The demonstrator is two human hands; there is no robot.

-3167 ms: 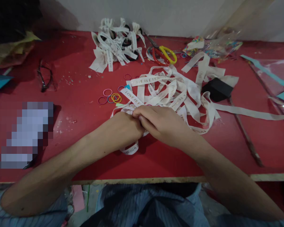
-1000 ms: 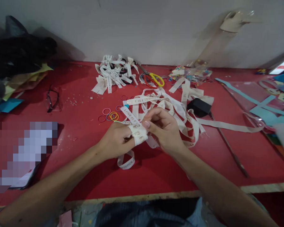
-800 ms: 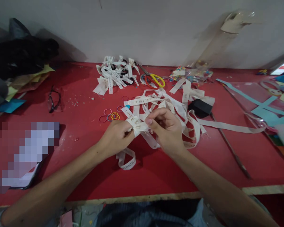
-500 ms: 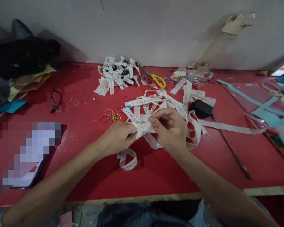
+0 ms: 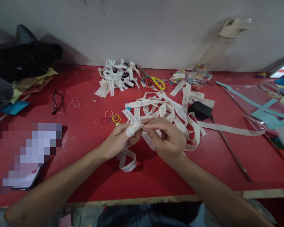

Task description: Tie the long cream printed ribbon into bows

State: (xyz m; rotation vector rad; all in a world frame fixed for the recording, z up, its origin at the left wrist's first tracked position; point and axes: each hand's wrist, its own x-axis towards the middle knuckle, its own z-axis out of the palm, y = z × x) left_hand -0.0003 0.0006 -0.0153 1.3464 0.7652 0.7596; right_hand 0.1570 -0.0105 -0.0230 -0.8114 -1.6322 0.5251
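A white printed ribbon (image 5: pixel 130 115) is gathered in folds between my two hands, one lettered end sticking up. My left hand (image 5: pixel 119 137) is closed on the gathered part, with ribbon lying over its thumb. The fingertips of my right hand (image 5: pixel 168 137) pinch the ribbon at its right side. A loop of ribbon (image 5: pixel 128 168) hangs below my left hand. Behind my hands lies a loose tangle of the same ribbon (image 5: pixel 177 108). To the left are several small coloured elastic bands (image 5: pixel 115 118).
On the red table (image 5: pixel 90 186) a pile of tied ribbon pieces (image 5: pixel 115 77) lies at the back, beside scissors (image 5: pixel 158 83). A black block (image 5: pixel 200 110) and a thin rod (image 5: pixel 232 149) are at right. Eyeglasses (image 5: pixel 57 101) and a phone (image 5: pixel 34 178) lie at left.
My left hand has turned so its thumb side faces up with ribbon across it. My right hand has moved slightly down, its fingertips now drawn together on the ribbon.
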